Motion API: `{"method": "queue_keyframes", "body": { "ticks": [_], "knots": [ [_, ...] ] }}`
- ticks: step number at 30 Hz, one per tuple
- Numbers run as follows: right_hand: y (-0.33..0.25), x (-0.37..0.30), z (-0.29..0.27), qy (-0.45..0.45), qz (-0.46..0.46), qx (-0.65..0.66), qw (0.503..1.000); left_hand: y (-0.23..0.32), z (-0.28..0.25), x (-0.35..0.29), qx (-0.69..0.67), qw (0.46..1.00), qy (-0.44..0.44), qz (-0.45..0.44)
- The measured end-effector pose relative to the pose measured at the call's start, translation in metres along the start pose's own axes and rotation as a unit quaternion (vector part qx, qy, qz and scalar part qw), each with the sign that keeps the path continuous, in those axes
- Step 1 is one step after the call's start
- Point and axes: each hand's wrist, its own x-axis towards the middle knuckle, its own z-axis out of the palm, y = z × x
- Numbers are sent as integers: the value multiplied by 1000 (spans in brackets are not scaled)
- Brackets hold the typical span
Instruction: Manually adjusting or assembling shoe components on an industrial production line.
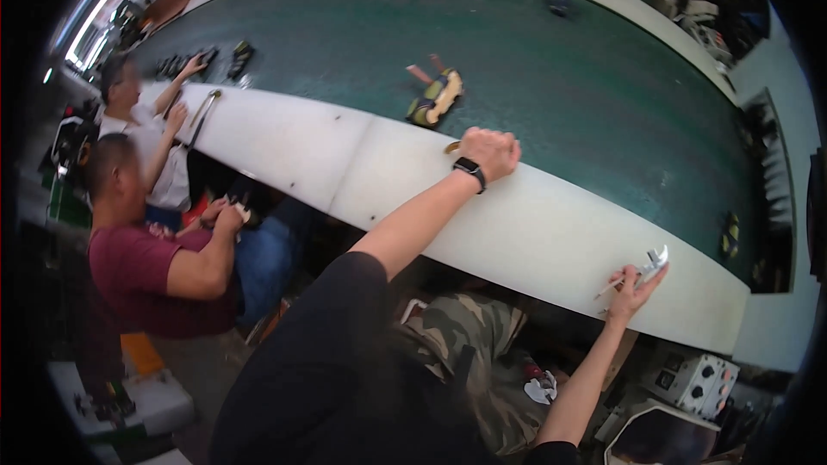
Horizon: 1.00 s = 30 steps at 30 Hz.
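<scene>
The right hand (633, 297) has its fingers wrapped about a silvery, plier-like tool (657, 257), its bright curved head jutting past the fingertips above the white ledge (551, 215). The fingers of the left hand (491, 153) are curled into a fist at the ledge's inner edge; whether anything is inside cannot be told. A black watch (469, 170) circles that wrist, and just to its left sits a small curved, brass-coloured piece (452, 147). Just beyond the fist, on the green belt (586, 95), a dark shoe (439, 102) lies on its side, tan underside showing and pinkish strips sticking out. Farther along, another shoe (731, 235) sits near the belt's right end. To the left, a person in a dark red shirt (146, 271) handles a small item, while a person in a white shirt (172, 164) reaches toward a row of dark shoes (177, 65). A grey control box (702, 385) stands at lower right.
</scene>
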Motion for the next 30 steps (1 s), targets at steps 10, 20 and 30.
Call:
{"method": "queue_keyframes", "body": {
  "ticks": [10,20,30],
  "knots": [
    [-5,-3,13,-14,0,-59,998,-13,3,-9,14,999,-23,-19],
    [7,2,2,-17,-3,-62,998,-9,9,-8,7,1000,-17,-20],
    [8,4,3,-14,10,-64,998,-9,9,-8,6,1000,-11,-25]
  ]
}}
